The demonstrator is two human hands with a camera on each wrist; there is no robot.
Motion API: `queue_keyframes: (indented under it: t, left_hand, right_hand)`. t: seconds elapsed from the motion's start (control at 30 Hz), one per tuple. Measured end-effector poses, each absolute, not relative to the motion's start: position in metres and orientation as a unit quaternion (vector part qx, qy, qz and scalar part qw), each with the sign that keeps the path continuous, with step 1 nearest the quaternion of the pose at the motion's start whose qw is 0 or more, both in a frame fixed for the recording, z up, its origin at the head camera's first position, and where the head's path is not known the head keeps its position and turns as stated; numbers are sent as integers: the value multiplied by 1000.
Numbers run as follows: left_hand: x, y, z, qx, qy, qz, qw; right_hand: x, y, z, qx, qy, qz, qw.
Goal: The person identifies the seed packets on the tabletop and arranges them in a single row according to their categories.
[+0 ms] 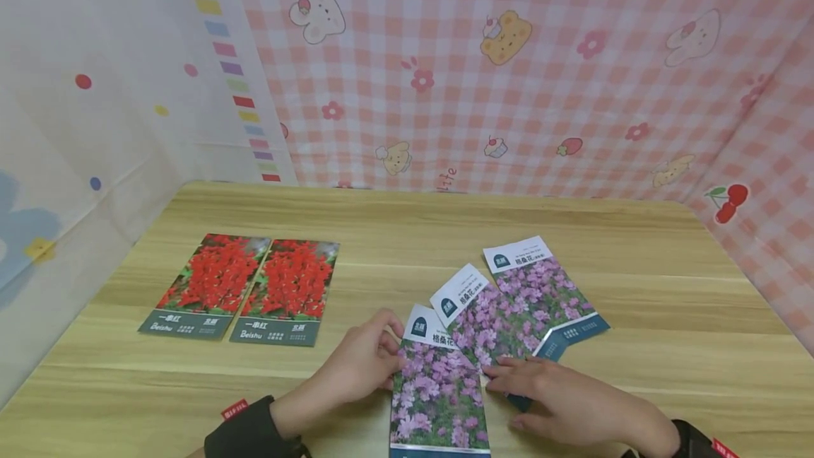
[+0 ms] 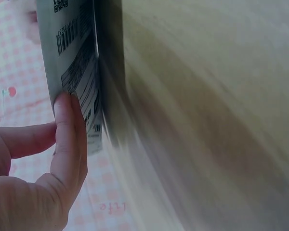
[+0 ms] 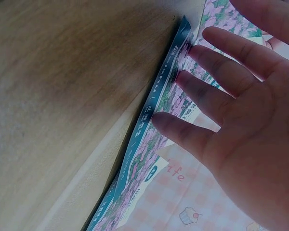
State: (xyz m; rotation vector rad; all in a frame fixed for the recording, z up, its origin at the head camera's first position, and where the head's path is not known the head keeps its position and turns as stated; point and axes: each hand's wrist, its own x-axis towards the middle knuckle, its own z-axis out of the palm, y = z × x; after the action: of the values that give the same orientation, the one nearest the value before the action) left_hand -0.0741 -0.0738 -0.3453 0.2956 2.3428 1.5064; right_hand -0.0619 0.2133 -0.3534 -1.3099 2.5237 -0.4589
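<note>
Three seed packets with pink-purple flowers lie fanned out and overlapping at the front right of the table in the head view. My left hand (image 1: 352, 366) pinches the left edge of the nearest purple-flower packet (image 1: 439, 401). In the left wrist view, fingertips lie against that packet's printed back (image 2: 70, 43), which stands tilted up from the tabletop. The straight fingers of my right hand (image 1: 559, 394) rest on the lower end of the middle purple-flower packet (image 1: 473, 324). Partly under it lies the rear purple-flower packet (image 1: 540, 288).
Two seed packets with red flowers, a left one (image 1: 216, 278) and a right one (image 1: 289, 281), lie side by side on the left of the wooden table (image 1: 369, 246). A pink checked cloth (image 1: 445, 90) hangs behind the table, and a white cloth (image 1: 114, 133) hangs at the left.
</note>
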Motion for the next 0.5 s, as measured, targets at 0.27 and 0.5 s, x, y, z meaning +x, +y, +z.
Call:
queue_keyframes:
  t: [0.27, 0.5]
  left_hand:
    - [-75, -88, -340, 100, 832, 524, 154]
    - [-77, -101, -330, 72, 829, 535, 147]
  right_hand:
    - [-62, 215, -355, -453, 870, -154, 121]
    - [-62, 217, -355, -445, 871, -164, 127]
